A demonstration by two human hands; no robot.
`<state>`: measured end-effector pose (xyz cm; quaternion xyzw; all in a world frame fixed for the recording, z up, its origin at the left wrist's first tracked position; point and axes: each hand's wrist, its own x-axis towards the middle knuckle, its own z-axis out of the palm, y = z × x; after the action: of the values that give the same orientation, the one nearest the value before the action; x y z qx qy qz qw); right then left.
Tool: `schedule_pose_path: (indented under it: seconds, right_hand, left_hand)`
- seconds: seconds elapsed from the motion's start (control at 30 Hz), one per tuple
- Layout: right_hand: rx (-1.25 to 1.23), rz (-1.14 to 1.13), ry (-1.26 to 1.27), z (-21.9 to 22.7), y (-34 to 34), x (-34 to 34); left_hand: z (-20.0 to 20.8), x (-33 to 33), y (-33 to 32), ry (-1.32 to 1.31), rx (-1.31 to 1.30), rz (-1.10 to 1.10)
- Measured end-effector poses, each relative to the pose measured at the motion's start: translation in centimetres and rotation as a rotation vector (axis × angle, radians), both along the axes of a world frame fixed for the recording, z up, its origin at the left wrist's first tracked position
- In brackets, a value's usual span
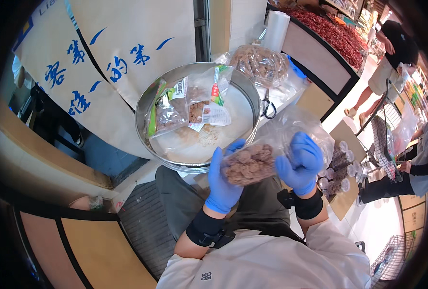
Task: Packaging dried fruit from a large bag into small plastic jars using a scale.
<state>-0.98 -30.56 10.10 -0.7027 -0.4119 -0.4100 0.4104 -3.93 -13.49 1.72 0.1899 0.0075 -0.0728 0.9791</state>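
Both my hands wear blue gloves. Between them, above my lap, is a clear plastic bag of brown dried pieces (250, 164). My left hand (223, 182) is closed round the bag's left side. At its right end my right hand (300, 163) has its fingers curled against the plastic. Just beyond stands a wide round metal sieve (142, 130) with a pale, dusty bottom. In it lie a clear packet with green edges (169, 115) and more printed packets (215, 92). Black-handled scissors (270, 111) lie to the sieve's right.
A large clear bag of brown pieces (259, 65) and a roll of plastic bags (275, 31) stand behind. Lidded jars (341, 161) sit in a carton at right. Farther right are a heap of dried red chillies (327, 33), a person (397, 53) and a shopping cart (385, 135).
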Motion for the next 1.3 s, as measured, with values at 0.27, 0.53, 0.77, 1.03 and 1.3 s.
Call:
schedule_pose_path:
  seconds: [0.27, 0.53, 0.77, 1.03, 1.3]
  right_hand:
    - [-0.06, -0.05, -0.026, 0.3, -1.5, -0.7]
    - [0.044, -0.138, -0.031, -1.2, -2.0, -1.2]
    - [-0.093, -0.038, -0.068, -1.0, -1.9, -1.1]
    - [-0.002, -0.145, -0.095, -1.0, -2.2, -1.8]
    - [-0.065, 0.015, -0.012, -0.7, -2.2, -1.7]
  left_hand:
    - [1.2, 0.1, -0.8, 0.009, -0.057, -0.196]
    - [-0.1, 0.0, -1.4, 0.05, -0.084, -0.217]
    - [-1.1, -0.3, -2.3, 0.103, -0.152, -0.255]
    - [-0.5, -0.1, -2.6, -0.027, -0.195, -0.279]
    - [-2.0, 0.5, -3.1, -0.004, -0.224, -0.306]
